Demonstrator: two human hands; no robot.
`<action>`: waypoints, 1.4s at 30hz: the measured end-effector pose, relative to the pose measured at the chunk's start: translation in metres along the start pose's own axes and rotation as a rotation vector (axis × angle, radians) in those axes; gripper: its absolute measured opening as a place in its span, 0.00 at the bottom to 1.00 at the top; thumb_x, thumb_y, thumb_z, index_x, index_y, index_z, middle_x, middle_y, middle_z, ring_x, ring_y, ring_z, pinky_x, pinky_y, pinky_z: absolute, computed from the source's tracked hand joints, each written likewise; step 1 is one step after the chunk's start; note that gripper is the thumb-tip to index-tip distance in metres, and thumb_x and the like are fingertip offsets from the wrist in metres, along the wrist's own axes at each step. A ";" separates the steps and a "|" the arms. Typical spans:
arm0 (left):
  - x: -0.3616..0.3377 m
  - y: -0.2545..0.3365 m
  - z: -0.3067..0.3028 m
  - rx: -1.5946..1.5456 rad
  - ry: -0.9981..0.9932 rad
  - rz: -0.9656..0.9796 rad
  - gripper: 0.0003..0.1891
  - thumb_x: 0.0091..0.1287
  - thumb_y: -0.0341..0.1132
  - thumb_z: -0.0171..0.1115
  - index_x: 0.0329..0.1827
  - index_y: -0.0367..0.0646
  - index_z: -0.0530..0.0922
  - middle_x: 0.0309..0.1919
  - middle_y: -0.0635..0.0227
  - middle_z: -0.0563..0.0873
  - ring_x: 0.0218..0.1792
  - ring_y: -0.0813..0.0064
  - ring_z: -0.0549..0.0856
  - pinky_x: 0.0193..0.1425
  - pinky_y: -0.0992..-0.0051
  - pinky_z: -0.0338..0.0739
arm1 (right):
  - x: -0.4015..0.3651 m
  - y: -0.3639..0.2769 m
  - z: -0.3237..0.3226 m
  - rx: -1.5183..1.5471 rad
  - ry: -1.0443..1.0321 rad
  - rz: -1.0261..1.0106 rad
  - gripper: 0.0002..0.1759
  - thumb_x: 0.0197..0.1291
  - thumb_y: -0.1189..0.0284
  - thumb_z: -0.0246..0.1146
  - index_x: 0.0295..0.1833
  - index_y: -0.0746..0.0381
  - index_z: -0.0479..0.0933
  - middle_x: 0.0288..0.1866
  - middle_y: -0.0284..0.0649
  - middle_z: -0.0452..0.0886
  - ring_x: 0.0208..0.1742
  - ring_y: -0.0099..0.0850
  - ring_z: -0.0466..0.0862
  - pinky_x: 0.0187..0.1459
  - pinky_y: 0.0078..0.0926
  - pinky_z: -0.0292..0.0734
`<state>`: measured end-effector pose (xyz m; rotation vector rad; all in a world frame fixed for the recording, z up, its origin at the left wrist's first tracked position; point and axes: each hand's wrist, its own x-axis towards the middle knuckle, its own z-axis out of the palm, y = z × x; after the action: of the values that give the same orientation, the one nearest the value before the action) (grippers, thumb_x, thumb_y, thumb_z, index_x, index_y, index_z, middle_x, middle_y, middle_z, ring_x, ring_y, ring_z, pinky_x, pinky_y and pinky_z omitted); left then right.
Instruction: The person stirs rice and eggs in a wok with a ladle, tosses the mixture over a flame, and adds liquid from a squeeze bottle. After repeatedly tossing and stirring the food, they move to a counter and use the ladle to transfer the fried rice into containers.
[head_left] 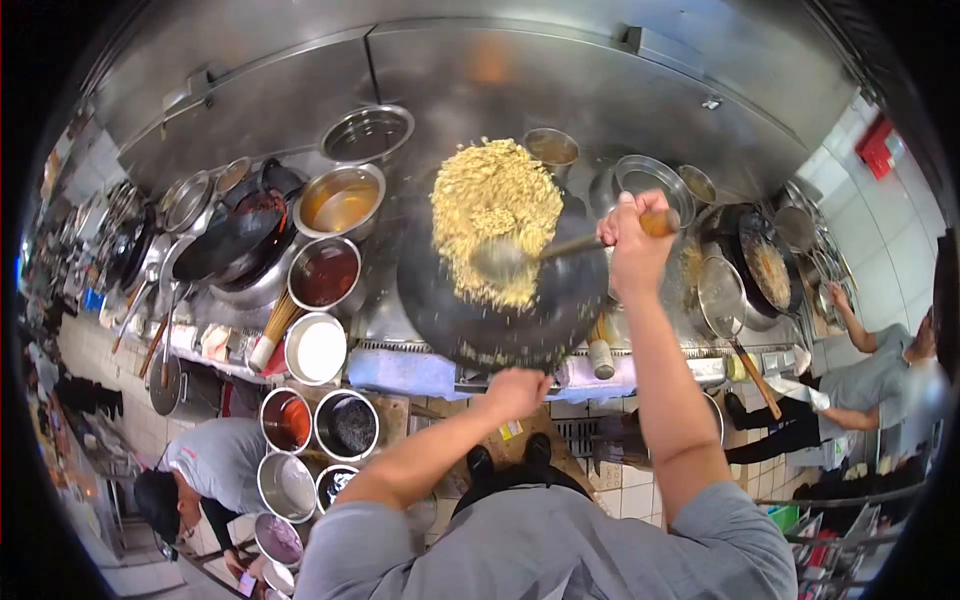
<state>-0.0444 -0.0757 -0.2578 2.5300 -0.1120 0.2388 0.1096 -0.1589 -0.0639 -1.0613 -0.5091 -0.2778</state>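
Observation:
In front of me is a large black wok [425,300]. A mass of yellow fried rice [500,200], blurred by motion, spreads above its middle and far side, with loose grains in the air. My right hand [640,235] is closed around the wooden end of a long ladle [575,245], whose bowl reaches into the rice. At the wok's near edge, my left hand [520,393] is closed in a fist on the wok; the exact spot it grips is hidden under the fingers.
Left of the wok stand steel pots of amber liquid [342,200], dark red sauce [324,273] and white seasoning [316,348]. A bamboo brush [275,330] lies beside them. To the right are a strainer [722,297] and another wok [768,265]. Co-workers stand at right [870,370] and lower left [225,460].

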 end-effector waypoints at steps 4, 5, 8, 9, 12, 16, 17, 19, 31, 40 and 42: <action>0.049 0.042 -0.104 -0.059 -0.203 -0.067 0.18 0.70 0.48 0.55 0.33 0.46 0.87 0.24 0.52 0.85 0.26 0.49 0.85 0.37 0.54 0.81 | 0.017 -0.098 0.022 0.010 0.035 0.078 0.13 0.70 0.75 0.58 0.34 0.55 0.62 0.18 0.23 0.59 0.15 0.15 0.59 0.20 0.18 0.58; 0.070 0.031 -0.108 -0.062 -0.125 -0.008 0.19 0.71 0.49 0.54 0.31 0.45 0.86 0.25 0.52 0.85 0.28 0.48 0.85 0.38 0.54 0.81 | 0.018 -0.100 0.026 0.039 0.038 0.020 0.13 0.69 0.73 0.59 0.33 0.54 0.63 0.18 0.23 0.61 0.16 0.13 0.59 0.20 0.17 0.58; 0.089 -0.023 -0.027 0.034 0.038 0.014 0.20 0.71 0.50 0.53 0.32 0.47 0.85 0.24 0.51 0.85 0.26 0.51 0.85 0.35 0.54 0.80 | 0.013 0.020 0.021 -0.102 0.136 0.017 0.13 0.67 0.76 0.61 0.37 0.58 0.62 0.20 0.31 0.70 0.17 0.20 0.71 0.18 0.21 0.65; 0.066 -0.031 0.009 0.050 0.067 -0.039 0.20 0.72 0.50 0.52 0.33 0.47 0.85 0.24 0.52 0.85 0.27 0.51 0.85 0.35 0.53 0.80 | 0.003 0.042 0.016 -0.001 0.124 -0.014 0.13 0.67 0.78 0.60 0.36 0.58 0.61 0.19 0.32 0.69 0.17 0.21 0.72 0.20 0.21 0.66; -0.003 -0.017 0.027 0.033 -0.185 -0.068 0.21 0.72 0.50 0.52 0.33 0.44 0.84 0.27 0.50 0.86 0.30 0.48 0.86 0.39 0.52 0.80 | 0.011 0.018 0.002 0.029 0.123 -0.063 0.13 0.67 0.79 0.59 0.36 0.57 0.60 0.17 0.31 0.68 0.15 0.20 0.69 0.18 0.21 0.65; 0.024 0.046 -0.098 -0.095 -0.259 0.016 0.22 0.71 0.49 0.54 0.28 0.41 0.84 0.25 0.50 0.85 0.29 0.46 0.85 0.39 0.52 0.80 | 0.024 -0.082 0.012 -0.056 0.011 0.207 0.13 0.67 0.75 0.61 0.39 0.54 0.61 0.18 0.28 0.65 0.15 0.17 0.63 0.20 0.19 0.64; 0.053 0.041 -0.107 -0.088 -0.198 -0.003 0.22 0.71 0.49 0.54 0.27 0.42 0.83 0.24 0.51 0.84 0.28 0.46 0.85 0.37 0.52 0.80 | 0.025 -0.089 0.016 -0.010 -0.007 0.124 0.13 0.67 0.74 0.62 0.39 0.55 0.61 0.18 0.28 0.65 0.15 0.18 0.64 0.20 0.19 0.65; 0.079 0.015 -0.086 -0.065 -0.131 -0.008 0.22 0.71 0.49 0.54 0.26 0.42 0.82 0.22 0.52 0.84 0.26 0.46 0.84 0.35 0.52 0.79 | 0.026 -0.068 0.030 -0.020 0.102 0.052 0.14 0.67 0.75 0.62 0.38 0.56 0.61 0.18 0.28 0.66 0.15 0.19 0.67 0.19 0.19 0.65; 0.075 0.027 -0.097 -0.047 -0.141 0.079 0.20 0.71 0.47 0.54 0.30 0.42 0.84 0.26 0.50 0.85 0.30 0.45 0.84 0.39 0.52 0.79 | 0.024 -0.092 0.038 -0.035 0.094 0.053 0.14 0.67 0.76 0.61 0.35 0.56 0.61 0.19 0.27 0.64 0.15 0.16 0.64 0.16 0.18 0.59; -0.010 0.029 -0.026 -0.076 -0.200 0.001 0.21 0.71 0.50 0.53 0.29 0.45 0.83 0.21 0.51 0.83 0.26 0.49 0.85 0.33 0.52 0.80 | 0.000 -0.034 -0.005 0.008 -0.019 0.202 0.12 0.69 0.78 0.58 0.37 0.56 0.61 0.19 0.28 0.65 0.18 0.18 0.65 0.21 0.18 0.62; 0.030 0.042 -0.088 -0.072 -0.170 0.047 0.21 0.72 0.50 0.53 0.29 0.45 0.84 0.23 0.51 0.84 0.28 0.49 0.85 0.35 0.52 0.79 | -0.001 -0.078 0.001 0.009 0.057 0.087 0.13 0.68 0.76 0.60 0.37 0.55 0.61 0.19 0.27 0.63 0.15 0.17 0.62 0.18 0.19 0.60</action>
<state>-0.0335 -0.0611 -0.1581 2.4741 -0.2424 0.0365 0.0733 -0.1944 -0.0050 -1.0612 -0.4115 -0.2279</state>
